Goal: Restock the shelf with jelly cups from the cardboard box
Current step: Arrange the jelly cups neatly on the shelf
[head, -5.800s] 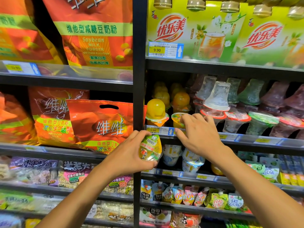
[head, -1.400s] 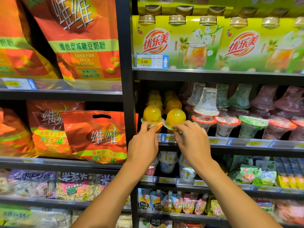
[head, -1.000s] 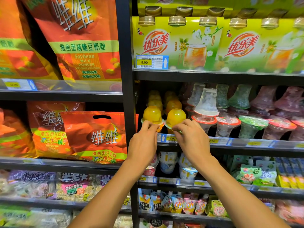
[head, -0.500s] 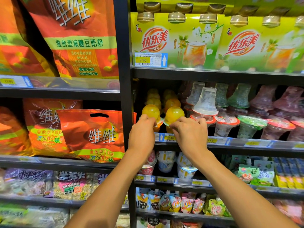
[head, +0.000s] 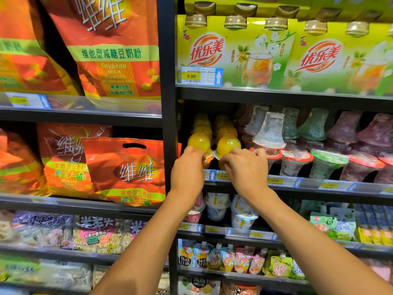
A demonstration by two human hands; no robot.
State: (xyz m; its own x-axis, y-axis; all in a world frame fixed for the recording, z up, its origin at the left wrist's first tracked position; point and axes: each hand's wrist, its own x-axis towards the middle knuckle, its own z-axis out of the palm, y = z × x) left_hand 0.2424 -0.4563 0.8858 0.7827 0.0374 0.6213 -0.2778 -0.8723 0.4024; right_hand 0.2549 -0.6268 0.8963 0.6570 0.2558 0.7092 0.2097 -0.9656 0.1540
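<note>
1. Two bare forearms are being stretched up towards the black metal shelf (head: 319,189), whose front rail is lined with yellow price tags (head: 223,176).
2. The left yellow domed plastic jelly cup (head: 199,141) is being pinched at its rim by the left hand (head: 187,169). The fingers are curled, and the dome is showing just above the knuckles.
3. The right yellow domed plastic jelly cup (head: 228,145) is being gripped low down by the right hand (head: 246,170). Its rim and lower part are being covered by the curled fingers.
4. Both cups are being held at the shelf's front edge, at its left end, near the black upright post (head: 169,103). They are side by side. Whether they are resting on the shelf cannot be told, since their bases are being hidden by the hands.
5. The hands are being kept close together, with a narrow gap between them.
6. Further yellow domed cups (head: 203,124) are being displayed in two rows directly behind the held pair.
7. Clear bell-shaped plastic cups (head: 270,130) are being displayed upside down on red-lidded ones, just right of the right hand.
8. Orange soybean milk powder bags (head: 127,167) are being displayed in the bay to the left, and green-yellow drink cartons (head: 234,54) on the shelf above. White lidded tubs (head: 217,206) on the shelf below are being partly hidden by the wrists.
</note>
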